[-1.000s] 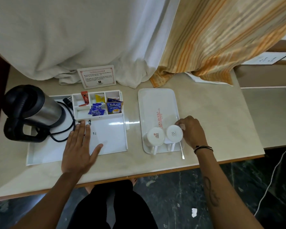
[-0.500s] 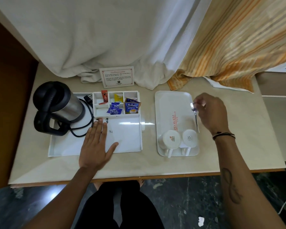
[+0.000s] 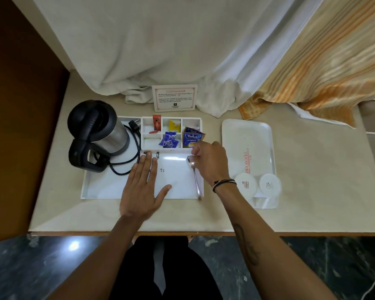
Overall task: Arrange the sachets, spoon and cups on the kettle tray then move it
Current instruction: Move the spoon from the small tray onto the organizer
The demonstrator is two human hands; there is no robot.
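The white kettle tray lies on the table with a black and steel kettle at its left. At its back, small compartments hold sachets: a red one, a yellow one, blue ones and Tetley tea bags. My left hand rests flat and open on the tray's floor. My right hand pinches the bowl end of a metal spoon over the tray's right side, its handle reaching the front rim. Two white cups stand upside down on a second white tray to the right.
A printed card stands behind the kettle tray. White cloth and a striped orange cloth hang over the table's back. The kettle's black cord loops on the tray. The table's front edge is near my body.
My right hand lifted the spoon from beside the cups and carried it left, from over the cup tray to the kettle tray's right side. The left hand stayed flat on the tray.
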